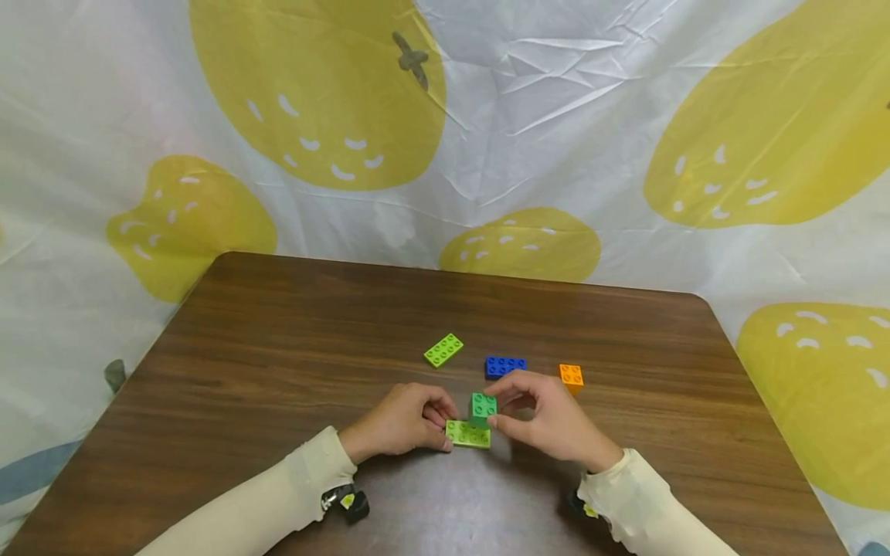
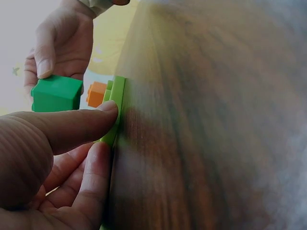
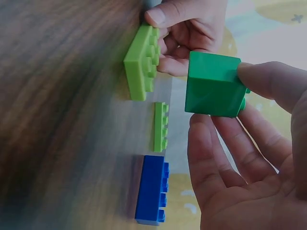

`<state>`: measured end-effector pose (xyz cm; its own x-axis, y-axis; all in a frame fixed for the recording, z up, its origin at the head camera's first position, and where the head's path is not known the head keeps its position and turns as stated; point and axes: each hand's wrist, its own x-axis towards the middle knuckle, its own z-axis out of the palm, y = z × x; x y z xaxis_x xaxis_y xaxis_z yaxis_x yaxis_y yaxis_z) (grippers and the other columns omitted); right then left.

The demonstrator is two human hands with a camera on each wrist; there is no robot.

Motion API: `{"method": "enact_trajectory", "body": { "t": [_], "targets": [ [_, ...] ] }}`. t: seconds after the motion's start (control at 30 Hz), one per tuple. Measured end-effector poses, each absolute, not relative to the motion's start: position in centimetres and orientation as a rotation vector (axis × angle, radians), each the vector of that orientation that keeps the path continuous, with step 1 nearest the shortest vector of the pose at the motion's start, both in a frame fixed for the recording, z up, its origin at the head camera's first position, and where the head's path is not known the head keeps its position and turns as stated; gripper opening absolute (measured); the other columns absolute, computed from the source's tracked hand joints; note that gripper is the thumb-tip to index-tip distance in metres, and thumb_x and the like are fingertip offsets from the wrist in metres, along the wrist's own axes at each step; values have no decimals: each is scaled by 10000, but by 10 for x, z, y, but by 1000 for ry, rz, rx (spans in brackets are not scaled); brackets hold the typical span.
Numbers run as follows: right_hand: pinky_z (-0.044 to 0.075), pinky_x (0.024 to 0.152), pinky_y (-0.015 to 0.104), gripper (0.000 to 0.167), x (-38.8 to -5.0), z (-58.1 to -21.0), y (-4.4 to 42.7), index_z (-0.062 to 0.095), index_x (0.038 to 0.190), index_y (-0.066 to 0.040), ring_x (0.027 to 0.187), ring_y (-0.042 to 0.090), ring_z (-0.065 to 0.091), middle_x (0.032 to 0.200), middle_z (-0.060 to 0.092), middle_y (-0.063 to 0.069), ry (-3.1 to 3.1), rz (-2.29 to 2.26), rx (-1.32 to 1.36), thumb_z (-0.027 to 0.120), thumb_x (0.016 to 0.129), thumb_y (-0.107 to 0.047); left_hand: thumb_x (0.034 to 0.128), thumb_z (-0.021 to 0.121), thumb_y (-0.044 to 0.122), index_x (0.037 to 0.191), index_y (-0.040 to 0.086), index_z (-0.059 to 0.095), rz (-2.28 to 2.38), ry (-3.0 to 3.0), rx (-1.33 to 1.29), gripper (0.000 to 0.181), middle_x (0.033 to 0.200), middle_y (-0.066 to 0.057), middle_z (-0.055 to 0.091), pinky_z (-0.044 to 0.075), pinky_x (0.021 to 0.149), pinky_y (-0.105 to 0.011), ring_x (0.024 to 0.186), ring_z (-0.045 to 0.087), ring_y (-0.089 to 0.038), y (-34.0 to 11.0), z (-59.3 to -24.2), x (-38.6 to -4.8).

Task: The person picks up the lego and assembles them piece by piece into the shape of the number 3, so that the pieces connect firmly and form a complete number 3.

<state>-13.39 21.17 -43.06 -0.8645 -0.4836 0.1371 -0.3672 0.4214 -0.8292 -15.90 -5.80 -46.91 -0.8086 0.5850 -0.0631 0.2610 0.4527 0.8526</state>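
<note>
Thumb and fingers of my right hand [image 1: 549, 417] pinch a green square building brick [image 1: 483, 409]. In the right wrist view this green brick [image 3: 213, 84] is held apart from the lime plate, its studs facing away from the table. My left hand [image 1: 403, 421] grips the left end of a flat lime-green brick [image 1: 468, 435] lying on the table. The left wrist view shows the thumb on one side of that lime brick [image 2: 115, 91] and fingers on the other. From the head, the green brick overlaps the lime brick's back edge.
Behind the hands lie a second lime-green flat brick [image 1: 443, 350], a blue brick [image 1: 506, 366] partly covered by the right hand, and an orange brick [image 1: 571, 376]. They rest on a brown wooden table [image 1: 334, 332]. A fruit-printed white curtain [image 1: 501, 139] hangs behind the table.
</note>
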Motion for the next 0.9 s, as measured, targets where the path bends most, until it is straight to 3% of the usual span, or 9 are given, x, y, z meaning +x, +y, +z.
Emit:
{"method": "enact_trajectory", "body": {
  "t": [0.2,0.9],
  "targets": [
    [643,836,312,304,-131,-435,214,753,1156,-152,910,119,732,1118,759,14,2560,-1416,-758,872,876,-139,741,951,116,1032,114,778,1303,2354,722,338,925,18,751,587,780,-216,869,691,-86,-58,-469,-159],
    [648,824,317,282,-124,-443,218,758,1119,-141,903,135,739,1094,764,38,2530,-1411,-713,877,865,-127,739,951,103,1025,110,778,1320,2346,711,334,929,17,753,590,773,-210,868,699,-89,-58,-469,-159]
  ]
}}
